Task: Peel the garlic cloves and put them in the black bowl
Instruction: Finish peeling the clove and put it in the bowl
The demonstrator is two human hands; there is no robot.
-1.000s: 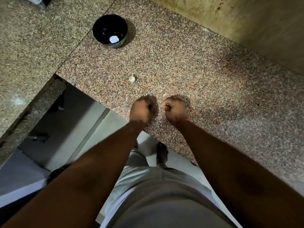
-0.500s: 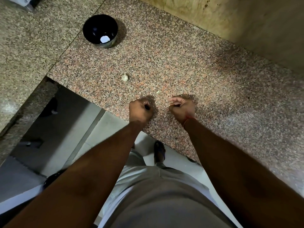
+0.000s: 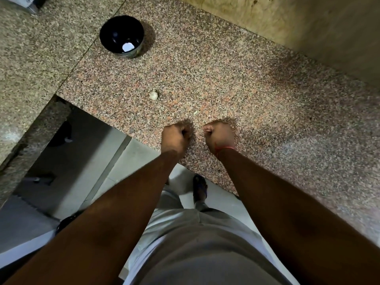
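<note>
Partly done: one pale peeled garlic clove [image 3: 128,47] in the bottom of the round glossy black bowl [image 3: 121,36], far-left on the speckled pinkish granite table [image 3: 257,95]. One small whitish unpeeled garlic clove [image 3: 153,95] loose on the table, well apart from the bowl, between it and the hands. Small pale scrap of garlic skin [image 3: 195,112] just beyond the knuckles.

Left hand [image 3: 176,137] and right hand [image 3: 219,135] side by side over the near table edge, not touching. Fingers of both curled tight; right thumb and forefinger apparently pinched on something small and pale, possibly a clove or a strip of skin, too small to confirm. Contents of the left fist hidden; cannot tell whether anything held.

Remaining, by judgement: peeling of whatever sits in the hands, transfer to the bowl, then the loose clove.

Near edge of the table directly under the wrists, with a drop to the tiled floor [image 3: 115,157]; risk of a dropped clove going over. Open stone between hands and bowl, only the loose clove near the path. Yellowish wall [image 3: 287,23] along the far right; seam to a grey slab [image 3: 41,58] left of the bowl.
</note>
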